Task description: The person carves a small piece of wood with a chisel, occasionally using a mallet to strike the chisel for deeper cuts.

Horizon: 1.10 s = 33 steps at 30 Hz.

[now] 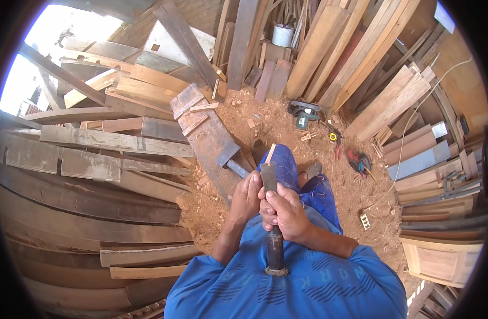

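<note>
My right hand (286,210) wraps around a chisel (269,178) where its wide flat blade meets the dark handle. The handle's butt rests against my blue shirt, and the blade points away from me. Just past the blade's tip a thin pale wooden stick (271,153) sticks out; its lower end is hidden behind the blade. My left hand (246,196) is closed beside the blade, its fingertips pinched around the hidden part of the stick. Left of my knee, a hammer (229,154) with a dark head and grey handle lies on a worn plank bench (201,130).
Stacked boards (95,165) fill the left side, and tall planks (318,53) lean at the back. On the sawdust-covered floor (244,109) lie a green power tool (306,118), a red-and-black tool (358,162) and a power strip (364,221) with a pale cord.
</note>
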Each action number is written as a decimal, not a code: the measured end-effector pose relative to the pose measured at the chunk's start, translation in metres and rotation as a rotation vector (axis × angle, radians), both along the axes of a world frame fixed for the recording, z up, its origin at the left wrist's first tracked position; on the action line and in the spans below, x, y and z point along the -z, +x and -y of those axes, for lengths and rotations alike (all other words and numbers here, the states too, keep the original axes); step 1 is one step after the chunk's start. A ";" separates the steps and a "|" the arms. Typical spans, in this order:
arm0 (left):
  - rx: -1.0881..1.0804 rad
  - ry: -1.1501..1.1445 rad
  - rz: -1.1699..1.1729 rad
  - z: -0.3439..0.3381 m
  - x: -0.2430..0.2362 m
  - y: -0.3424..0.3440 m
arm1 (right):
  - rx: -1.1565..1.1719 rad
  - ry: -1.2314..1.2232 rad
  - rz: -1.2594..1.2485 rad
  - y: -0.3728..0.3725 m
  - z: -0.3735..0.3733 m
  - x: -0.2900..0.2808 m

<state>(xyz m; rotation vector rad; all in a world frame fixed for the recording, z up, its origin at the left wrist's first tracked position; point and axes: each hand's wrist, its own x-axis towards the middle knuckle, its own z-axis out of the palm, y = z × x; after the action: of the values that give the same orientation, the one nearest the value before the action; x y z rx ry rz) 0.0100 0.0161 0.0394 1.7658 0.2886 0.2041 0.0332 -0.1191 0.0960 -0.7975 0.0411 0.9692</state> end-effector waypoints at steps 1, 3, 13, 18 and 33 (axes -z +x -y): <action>-0.001 0.022 -0.011 0.001 -0.001 -0.005 | 0.019 -0.008 0.003 0.000 0.001 -0.001; -0.005 0.070 -0.039 0.004 -0.003 -0.015 | 0.037 -0.015 0.009 0.000 0.004 -0.003; 0.199 0.064 -0.042 0.033 0.044 -0.069 | 0.221 -0.005 0.331 0.009 0.033 -0.040; 0.013 -0.493 -0.178 0.020 0.049 -0.059 | 0.266 -0.027 0.118 0.029 0.032 -0.013; 0.012 -0.213 0.088 -0.008 -0.003 0.029 | -0.021 0.034 -0.039 0.000 -0.004 0.000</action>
<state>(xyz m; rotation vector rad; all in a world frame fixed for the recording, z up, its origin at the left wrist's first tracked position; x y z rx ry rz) 0.0388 0.0241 0.0421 1.5428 0.2274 0.2329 0.0329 -0.1151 0.0959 -0.7495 0.0497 1.0028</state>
